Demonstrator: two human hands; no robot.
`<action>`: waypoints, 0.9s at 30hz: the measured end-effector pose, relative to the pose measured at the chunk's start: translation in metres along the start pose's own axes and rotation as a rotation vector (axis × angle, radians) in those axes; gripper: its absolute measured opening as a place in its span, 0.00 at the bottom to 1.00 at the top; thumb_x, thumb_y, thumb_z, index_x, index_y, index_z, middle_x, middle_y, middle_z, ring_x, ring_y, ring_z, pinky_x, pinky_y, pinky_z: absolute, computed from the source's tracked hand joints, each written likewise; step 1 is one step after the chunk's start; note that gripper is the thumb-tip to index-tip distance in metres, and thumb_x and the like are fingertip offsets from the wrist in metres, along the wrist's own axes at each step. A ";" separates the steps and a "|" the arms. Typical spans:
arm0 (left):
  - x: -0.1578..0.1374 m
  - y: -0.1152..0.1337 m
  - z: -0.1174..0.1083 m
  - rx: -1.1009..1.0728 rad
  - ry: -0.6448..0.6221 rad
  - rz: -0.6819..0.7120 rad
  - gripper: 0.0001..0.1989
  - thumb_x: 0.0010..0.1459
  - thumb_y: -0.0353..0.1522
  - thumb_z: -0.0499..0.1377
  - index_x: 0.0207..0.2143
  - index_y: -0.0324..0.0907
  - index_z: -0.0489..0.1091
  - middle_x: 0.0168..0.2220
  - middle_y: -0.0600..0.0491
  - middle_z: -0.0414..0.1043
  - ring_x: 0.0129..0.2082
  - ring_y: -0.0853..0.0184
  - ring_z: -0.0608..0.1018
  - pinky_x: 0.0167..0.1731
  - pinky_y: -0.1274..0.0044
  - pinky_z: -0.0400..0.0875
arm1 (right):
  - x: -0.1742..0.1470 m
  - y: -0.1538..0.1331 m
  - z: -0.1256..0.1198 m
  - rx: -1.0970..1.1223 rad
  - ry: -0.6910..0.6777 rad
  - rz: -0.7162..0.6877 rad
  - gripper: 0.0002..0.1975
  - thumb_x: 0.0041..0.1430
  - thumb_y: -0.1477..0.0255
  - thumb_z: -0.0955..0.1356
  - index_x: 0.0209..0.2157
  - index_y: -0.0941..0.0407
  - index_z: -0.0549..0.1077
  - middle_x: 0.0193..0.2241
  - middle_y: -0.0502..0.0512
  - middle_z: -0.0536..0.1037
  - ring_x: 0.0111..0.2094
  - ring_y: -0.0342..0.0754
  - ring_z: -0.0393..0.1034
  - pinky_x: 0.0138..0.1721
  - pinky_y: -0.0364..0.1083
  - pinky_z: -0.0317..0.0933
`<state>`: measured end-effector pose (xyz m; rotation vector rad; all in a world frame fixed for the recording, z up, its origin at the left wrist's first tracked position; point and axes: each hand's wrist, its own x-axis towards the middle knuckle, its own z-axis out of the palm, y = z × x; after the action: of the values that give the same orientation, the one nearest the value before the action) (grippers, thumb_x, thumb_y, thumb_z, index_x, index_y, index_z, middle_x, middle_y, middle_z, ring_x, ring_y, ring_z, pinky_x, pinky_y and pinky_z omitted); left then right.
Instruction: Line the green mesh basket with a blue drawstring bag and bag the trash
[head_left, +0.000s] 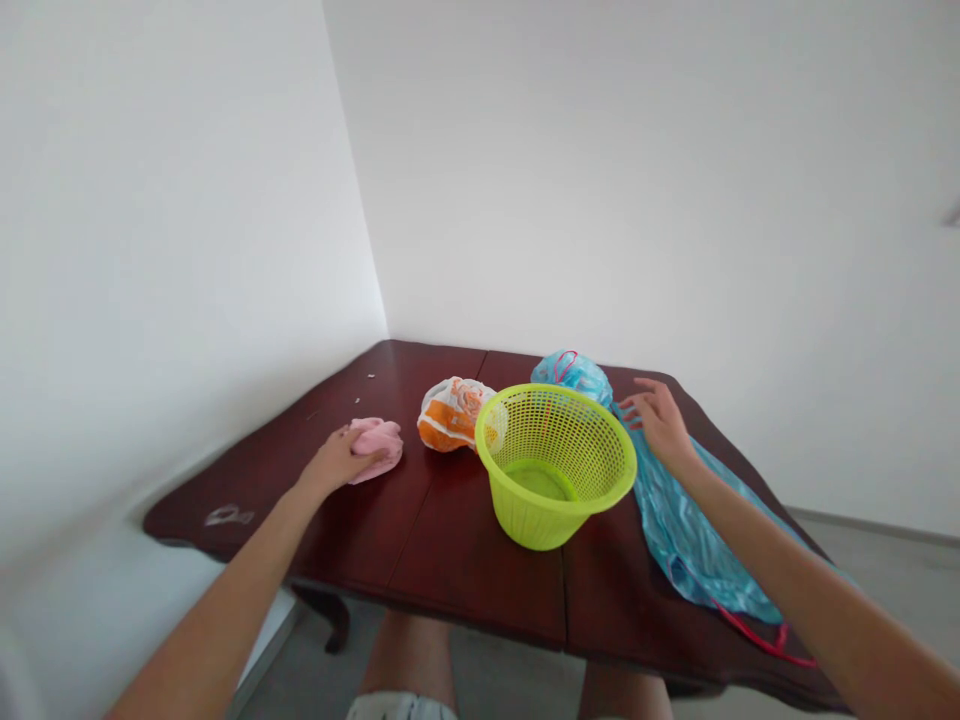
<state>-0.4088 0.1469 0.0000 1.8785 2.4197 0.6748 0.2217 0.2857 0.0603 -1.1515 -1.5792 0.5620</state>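
Note:
My left hand [339,462] is closed around a bunched pink cloth [380,442] that rests on the left half of the table. My right hand [661,425] is raised with its fingers apart and nothing in them, just right of the basket's rim. A yellow-green plastic basket [531,522] with mesh walls stands upright near the middle, and no items show inside it. Below and beside my right hand, a light blue plastic bag [679,525] with a red drawstring lies spread out. Whether my right fingertips touch this bag, I cannot tell.
An orange and white plastic bag [448,415], bunched up, sits left of the basket. Behind the basket lies a rounded blue bundle [574,374] with a red string. The dark red wooden table [480,600] has walls at its left and back. A small clear item [227,515] lies near its left edge.

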 end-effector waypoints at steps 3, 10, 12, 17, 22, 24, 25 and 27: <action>-0.014 0.002 -0.001 -0.033 -0.031 -0.014 0.35 0.61 0.54 0.64 0.61 0.40 0.81 0.56 0.39 0.88 0.59 0.44 0.87 0.61 0.65 0.80 | -0.063 -0.008 -0.035 0.078 0.102 0.028 0.30 0.71 0.43 0.71 0.60 0.49 0.71 0.39 0.57 0.88 0.32 0.55 0.83 0.34 0.53 0.79; -0.096 -0.006 -0.027 -0.149 0.219 -0.135 0.27 0.63 0.53 0.66 0.55 0.46 0.78 0.55 0.44 0.88 0.57 0.42 0.88 0.63 0.55 0.83 | -0.251 -0.033 -0.070 0.057 0.521 0.167 0.17 0.72 0.48 0.74 0.56 0.38 0.80 0.40 0.58 0.86 0.33 0.66 0.83 0.37 0.69 0.80; -0.127 0.014 -0.043 -0.208 0.417 -0.132 0.28 0.63 0.52 0.69 0.60 0.52 0.77 0.62 0.49 0.85 0.63 0.42 0.86 0.70 0.49 0.80 | -0.297 -0.040 -0.060 0.022 0.581 0.194 0.16 0.73 0.49 0.73 0.58 0.34 0.80 0.43 0.60 0.86 0.37 0.70 0.85 0.40 0.73 0.81; -0.193 0.124 -0.071 -0.496 0.609 0.129 0.48 0.57 0.52 0.77 0.76 0.56 0.69 0.75 0.45 0.72 0.71 0.33 0.79 0.75 0.38 0.74 | -0.339 -0.076 -0.012 0.022 0.333 0.045 0.29 0.72 0.56 0.74 0.71 0.24 0.74 0.61 0.62 0.85 0.57 0.78 0.86 0.53 0.83 0.82; -0.241 0.249 -0.031 -0.732 0.129 0.570 0.46 0.66 0.47 0.77 0.81 0.60 0.63 0.71 0.42 0.77 0.66 0.39 0.85 0.63 0.46 0.89 | -0.312 -0.126 0.046 0.282 -0.118 -0.225 0.60 0.63 0.53 0.79 0.87 0.26 0.47 0.89 0.50 0.49 0.85 0.81 0.55 0.75 0.85 0.69; -0.257 0.276 -0.003 -0.814 0.018 0.679 0.45 0.72 0.43 0.71 0.85 0.65 0.57 0.76 0.41 0.74 0.71 0.40 0.82 0.66 0.45 0.87 | -0.310 -0.133 0.063 0.243 -0.117 -0.221 0.61 0.62 0.52 0.81 0.87 0.26 0.48 0.89 0.48 0.49 0.86 0.81 0.52 0.75 0.85 0.68; -0.263 0.282 0.008 -0.845 0.006 0.713 0.47 0.73 0.40 0.69 0.87 0.66 0.52 0.78 0.41 0.71 0.74 0.39 0.80 0.68 0.43 0.85 | -0.312 -0.132 0.067 0.214 -0.062 -0.190 0.59 0.62 0.52 0.81 0.86 0.25 0.51 0.88 0.49 0.53 0.85 0.81 0.54 0.75 0.86 0.69; -0.271 0.281 0.022 -0.879 -0.021 0.782 0.53 0.72 0.37 0.68 0.89 0.70 0.44 0.80 0.42 0.69 0.76 0.39 0.78 0.69 0.43 0.85 | -0.320 -0.126 0.067 0.189 0.082 -0.091 0.50 0.63 0.51 0.79 0.82 0.25 0.61 0.83 0.53 0.65 0.82 0.81 0.63 0.72 0.87 0.71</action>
<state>-0.0673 -0.0433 0.0052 2.2166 0.9382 1.3965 0.1054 -0.0368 -0.0093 -0.9446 -1.4677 0.5835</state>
